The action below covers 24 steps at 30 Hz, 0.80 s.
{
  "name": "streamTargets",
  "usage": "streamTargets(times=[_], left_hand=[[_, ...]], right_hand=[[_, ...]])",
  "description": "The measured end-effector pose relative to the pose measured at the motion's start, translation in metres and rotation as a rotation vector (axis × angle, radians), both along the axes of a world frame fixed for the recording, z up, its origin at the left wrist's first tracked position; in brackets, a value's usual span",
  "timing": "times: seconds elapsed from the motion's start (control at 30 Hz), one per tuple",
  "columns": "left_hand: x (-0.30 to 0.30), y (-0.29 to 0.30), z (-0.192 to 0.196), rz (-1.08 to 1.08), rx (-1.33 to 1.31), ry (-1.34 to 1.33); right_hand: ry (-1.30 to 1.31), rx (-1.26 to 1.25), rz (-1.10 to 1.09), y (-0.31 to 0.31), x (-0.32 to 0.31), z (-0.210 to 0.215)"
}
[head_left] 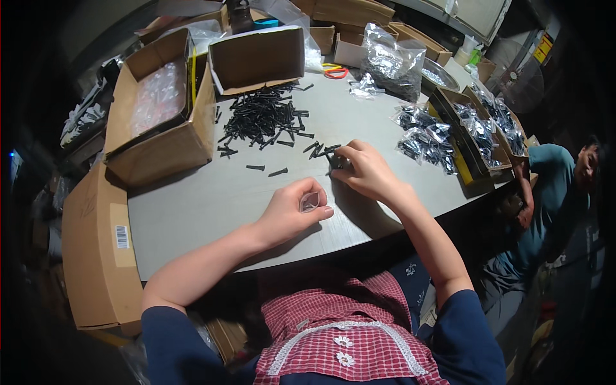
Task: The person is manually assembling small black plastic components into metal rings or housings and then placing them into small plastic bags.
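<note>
Black screws (335,156) sit pinched in your right hand (366,170), near the middle of the grey surface (205,199). Your left hand (289,212) is curled around a small clear bag (309,201), just at seven o'clock from the right. A loose pile of screws (263,119) lies at eleven o'clock, below an open cardboard box (256,58). Filled bags (423,138) spread at two o'clock beside a box of packed bags (471,131). Another person (552,192) sits at three o'clock in a dim, cluttered room.
</note>
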<state>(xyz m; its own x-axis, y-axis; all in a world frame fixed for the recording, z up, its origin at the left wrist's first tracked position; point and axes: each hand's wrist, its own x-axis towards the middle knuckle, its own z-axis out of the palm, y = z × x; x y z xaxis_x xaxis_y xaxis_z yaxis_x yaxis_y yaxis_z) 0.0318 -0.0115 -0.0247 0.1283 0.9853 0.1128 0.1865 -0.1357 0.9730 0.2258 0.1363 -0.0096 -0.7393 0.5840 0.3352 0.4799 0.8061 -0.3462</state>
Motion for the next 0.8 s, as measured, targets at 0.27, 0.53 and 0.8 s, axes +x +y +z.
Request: streamTargets(times=[0.27,0.53,0.8], left_hand=[[-0.001,0.003,-0.003,-0.012,0.009,0.026],[-0.005,0.005,-0.007,-0.023,0.011,-0.007],[-0.005,0.006,-0.004,-0.019,-0.01,-0.002]], right_hand=[[-0.23,0.255,-0.011,0.012,-0.01,-0.002],[-0.692,-0.352,0.022,0.035,-0.015,0.057],[-0.175,0.51,0.368,0.065,-0.046,0.03]])
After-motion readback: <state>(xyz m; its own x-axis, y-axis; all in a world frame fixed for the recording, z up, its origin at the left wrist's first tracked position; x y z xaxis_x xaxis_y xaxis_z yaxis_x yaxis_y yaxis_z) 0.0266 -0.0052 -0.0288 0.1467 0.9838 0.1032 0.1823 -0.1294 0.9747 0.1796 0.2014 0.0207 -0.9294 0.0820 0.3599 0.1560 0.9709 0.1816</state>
